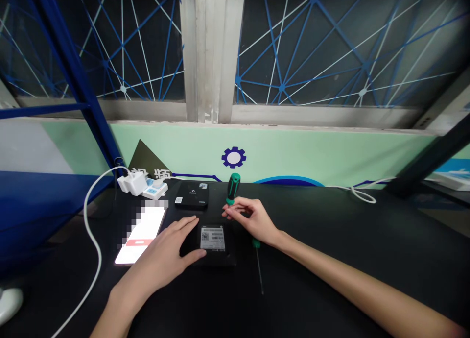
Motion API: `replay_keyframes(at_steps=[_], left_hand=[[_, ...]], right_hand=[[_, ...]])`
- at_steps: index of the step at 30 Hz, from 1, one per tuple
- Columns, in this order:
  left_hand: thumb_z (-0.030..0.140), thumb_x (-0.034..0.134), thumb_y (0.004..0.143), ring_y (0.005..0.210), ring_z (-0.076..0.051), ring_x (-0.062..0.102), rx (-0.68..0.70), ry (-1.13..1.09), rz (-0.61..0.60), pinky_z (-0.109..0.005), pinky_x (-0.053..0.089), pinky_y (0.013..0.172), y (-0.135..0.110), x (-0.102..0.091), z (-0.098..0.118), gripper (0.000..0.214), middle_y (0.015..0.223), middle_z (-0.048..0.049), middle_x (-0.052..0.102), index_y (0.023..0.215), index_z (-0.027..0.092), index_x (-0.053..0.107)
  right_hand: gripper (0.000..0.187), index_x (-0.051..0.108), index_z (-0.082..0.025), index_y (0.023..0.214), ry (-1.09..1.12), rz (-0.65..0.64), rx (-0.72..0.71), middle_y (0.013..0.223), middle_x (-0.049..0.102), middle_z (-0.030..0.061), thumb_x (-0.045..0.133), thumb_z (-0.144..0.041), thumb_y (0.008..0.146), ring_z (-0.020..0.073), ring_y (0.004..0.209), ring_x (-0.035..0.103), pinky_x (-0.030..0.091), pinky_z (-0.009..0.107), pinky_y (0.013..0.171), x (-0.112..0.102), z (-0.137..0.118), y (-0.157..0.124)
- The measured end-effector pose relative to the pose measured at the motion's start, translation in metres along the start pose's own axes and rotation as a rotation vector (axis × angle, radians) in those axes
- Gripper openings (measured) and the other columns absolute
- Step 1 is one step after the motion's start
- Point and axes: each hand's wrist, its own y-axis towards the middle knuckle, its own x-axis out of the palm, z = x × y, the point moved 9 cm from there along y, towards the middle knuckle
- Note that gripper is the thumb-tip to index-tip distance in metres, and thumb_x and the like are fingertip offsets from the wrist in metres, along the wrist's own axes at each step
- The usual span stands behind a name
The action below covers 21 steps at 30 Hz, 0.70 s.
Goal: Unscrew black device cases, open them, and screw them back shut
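Observation:
My left hand [157,254] lies flat on the left part of a black flat device box [216,254], with the thumb along its near edge. A white barcode label [212,238] sits on the box's top. My right hand [253,220] hovers just beyond the box, holding nothing, its fingertips beside the collar of an upright-looking green-handled screwdriver [233,188]. Under that wrist lies a second green-collared screwdriver with a thin steel shaft [259,272]; its handle is hidden. Behind the box is another black device box [191,195].
A lit smartphone [141,235] with a blurred screen lies left of my left hand. Behind it stand a white charger [131,182] and power strip [154,188] on the black table [330,264]. A white cable [88,225] loops along the left. A white mouse-like object [9,304] sits at lower left.

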Motion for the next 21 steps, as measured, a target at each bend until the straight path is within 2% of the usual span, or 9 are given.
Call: replay_keyframes(at_steps=[6,21], left_hand=[[0.062,0.055,0.091,0.137,-0.028,0.048,0.040,-0.007,0.040,-0.040,0.043,0.110,-0.001,-0.002,0.005,0.067,0.154,-0.0025,0.046,0.149,0.031,0.044],[0.062,0.053,0.092,0.140,-0.030,0.044,0.017,0.023,0.032,-0.044,0.041,0.113,-0.001,0.001,0.005,0.068,0.156,-0.0013,0.044,0.151,0.031,0.042]], right_hand=[[0.020,0.070,-0.018,0.087,-0.112,0.019,-0.095,0.084,0.079,0.0076,0.066,-0.036,0.093,0.0213,0.078,0.076,0.061,0.031,0.073,0.000,-0.009,-0.005],[0.017,0.068,-0.020,0.084,-0.152,0.105,-0.147,0.082,0.078,0.0073,0.064,-0.034,0.094,0.0220,0.074,0.076,0.060,0.033,0.071,-0.004,-0.012,-0.011]])
